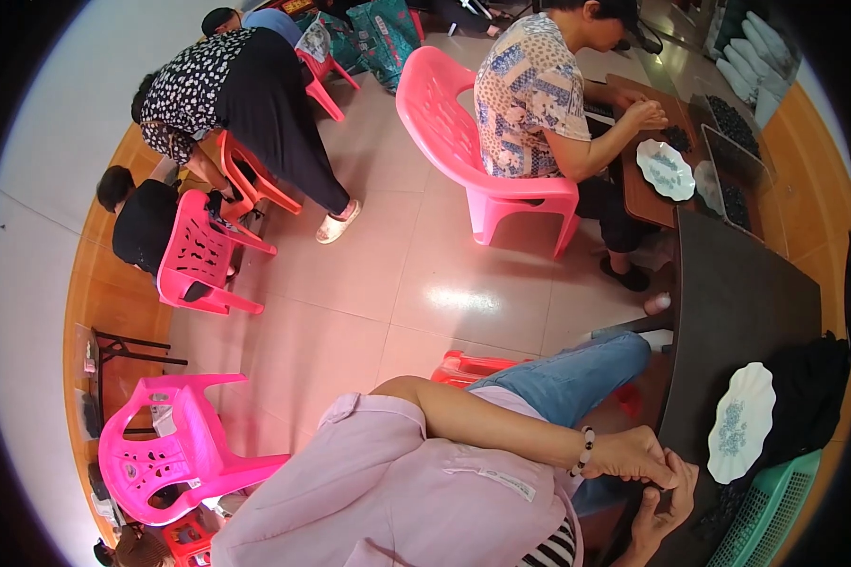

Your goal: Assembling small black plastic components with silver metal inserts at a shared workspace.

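Both hands are bunched up right at the near edge of the dark table [728, 293], low on the right side. The left hand [638, 455], with a bead bracelet [583, 451] on its wrist, has its fingers curled down and pinched together at the table edge. Whatever it's pinching is too small to make out. The right hand [664, 501] sits just under it, palm up, fingers loosely curled and touching the left one; can't tell if anything's actually in it.

Just right of the hands on the table there's a white scalloped plate [742, 422] with a blue pattern, and beside that a pile of black cloth [808, 392]. A green plastic basket [771, 515] sits at the near right corner, next to the plate.

Further out: another person in a patterned shirt [529, 94] sits on a pink chair [463, 151] at the far end, hands over a similar plate [665, 170], with trays of small dark pieces [733, 123] nearby. More pink chairs [175, 454] off to the left on the tiled floor [397, 274].
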A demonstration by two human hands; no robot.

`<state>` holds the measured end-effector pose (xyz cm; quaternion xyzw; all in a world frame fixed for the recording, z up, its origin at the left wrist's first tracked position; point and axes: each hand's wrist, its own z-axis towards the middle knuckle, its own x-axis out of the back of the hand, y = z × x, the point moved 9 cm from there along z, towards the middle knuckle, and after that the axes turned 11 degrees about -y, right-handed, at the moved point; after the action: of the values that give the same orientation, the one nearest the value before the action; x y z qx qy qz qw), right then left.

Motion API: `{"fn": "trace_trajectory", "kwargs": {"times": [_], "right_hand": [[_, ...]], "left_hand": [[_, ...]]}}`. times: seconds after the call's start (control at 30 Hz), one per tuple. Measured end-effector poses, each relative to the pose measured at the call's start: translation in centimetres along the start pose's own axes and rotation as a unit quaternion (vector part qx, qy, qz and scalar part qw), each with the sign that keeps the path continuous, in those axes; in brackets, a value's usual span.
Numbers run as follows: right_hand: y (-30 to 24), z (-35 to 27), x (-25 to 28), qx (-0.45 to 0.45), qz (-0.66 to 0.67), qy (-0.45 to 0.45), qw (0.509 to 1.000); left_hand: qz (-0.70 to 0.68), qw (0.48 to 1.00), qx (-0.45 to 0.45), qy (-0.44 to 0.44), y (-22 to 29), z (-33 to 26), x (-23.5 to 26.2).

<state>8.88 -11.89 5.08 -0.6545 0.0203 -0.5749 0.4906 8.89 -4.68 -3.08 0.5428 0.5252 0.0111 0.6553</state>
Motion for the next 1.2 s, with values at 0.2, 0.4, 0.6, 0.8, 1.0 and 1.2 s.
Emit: {"fn": "trace_trajectory", "kwargs": {"times": [0.2,0.4,0.6,0.8,1.0,1.2], "right_hand": [[0.0,0.2,0.0,0.011,-0.014,-0.004,1.000],[0.2,0.2,0.0,0.016,-0.019,0.003,1.000],[0.4,0.3,-0.3,0.023,-0.012,-0.002,1.000],[0.5,0.3,-0.2,0.015,-0.005,-0.002,1.000],[0.5,0.3,-0.1,0.011,-0.009,0.003,1.000],[1.6,0.9,-0.4,0.017,0.033,0.004,0.999]], "left_hand": [[-0.006,1.000,-0.023,0.021,0.0,0.3,0.3],[-0.019,1.000,-0.004,0.022,-0.1,0.3,0.4],[-0.013,1.000,0.017,0.011,-0.8,0.4,0.7],[-0.013,1.000,0.022,0.014,-1.0,0.6,0.8],[-0.023,1.000,0.021,-0.004,-1.0,0.7,0.6],[-0.017,0.999,0.038,0.026,-0.6,0.1,1.6]]}}
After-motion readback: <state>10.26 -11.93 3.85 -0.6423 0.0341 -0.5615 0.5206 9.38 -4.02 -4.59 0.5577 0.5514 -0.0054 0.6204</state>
